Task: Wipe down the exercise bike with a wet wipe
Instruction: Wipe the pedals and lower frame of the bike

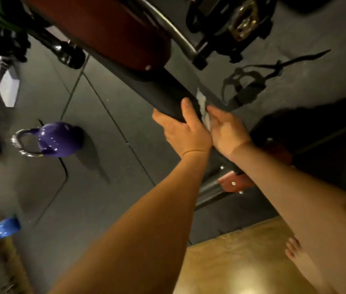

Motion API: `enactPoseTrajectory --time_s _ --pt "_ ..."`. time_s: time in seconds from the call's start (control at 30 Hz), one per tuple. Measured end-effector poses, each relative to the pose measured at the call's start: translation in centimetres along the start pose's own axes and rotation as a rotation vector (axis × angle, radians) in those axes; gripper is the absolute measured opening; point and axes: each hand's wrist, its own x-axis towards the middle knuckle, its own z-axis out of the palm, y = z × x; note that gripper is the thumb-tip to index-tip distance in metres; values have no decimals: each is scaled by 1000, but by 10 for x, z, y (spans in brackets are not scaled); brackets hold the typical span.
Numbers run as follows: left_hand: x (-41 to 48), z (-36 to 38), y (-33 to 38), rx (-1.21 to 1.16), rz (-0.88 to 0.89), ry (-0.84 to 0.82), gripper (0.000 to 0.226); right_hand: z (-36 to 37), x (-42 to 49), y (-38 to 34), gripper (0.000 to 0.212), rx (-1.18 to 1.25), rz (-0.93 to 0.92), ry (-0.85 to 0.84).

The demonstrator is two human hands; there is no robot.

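Note:
The exercise bike's black frame bar (163, 90) slopes from upper left down to the middle, below a dark red panel (104, 28). My left hand (186, 132) grips the bar from the left, thumb over its top. My right hand (227, 130) presses a white wet wipe (203, 102) against the right side of the bar, fingers fairly straight. Only a strip of the wipe shows between the two hands. A black pedal with a strap (246, 90) hangs to the right.
A purple kettlebell (55, 140) stands on the dark floor mat (104, 166) at the left. A blue kettlebell (2, 229) and yellow and pink weights lie along the left edge. Wooden floor (231, 262) and my bare foot (295, 249) are at lower right.

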Motion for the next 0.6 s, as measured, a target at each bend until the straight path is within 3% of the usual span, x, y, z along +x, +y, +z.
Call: enactPoseTrajectory --time_s 0.07,0.13,0.27,0.4,0.53,0.6 --pt "-1 1 -3 -23 -21 -24 53 7 25 -23 39 225 -68 -77" --pt "0 1 -5 -57 -9 -38 56 10 35 -24 51 205 -75 -154" --pt "1 3 -9 -82 33 -31 58 0 12 29 46 -124 15 -231" --pt "0 3 -10 -121 24 -38 58 -17 -34 45 67 -369 193 -296" --pt "-2 6 -8 -132 38 7 58 -4 1 6 49 -200 -158 -207" --pt "-2 6 -9 -141 44 21 56 1 28 -17 47 -89 -193 -219"
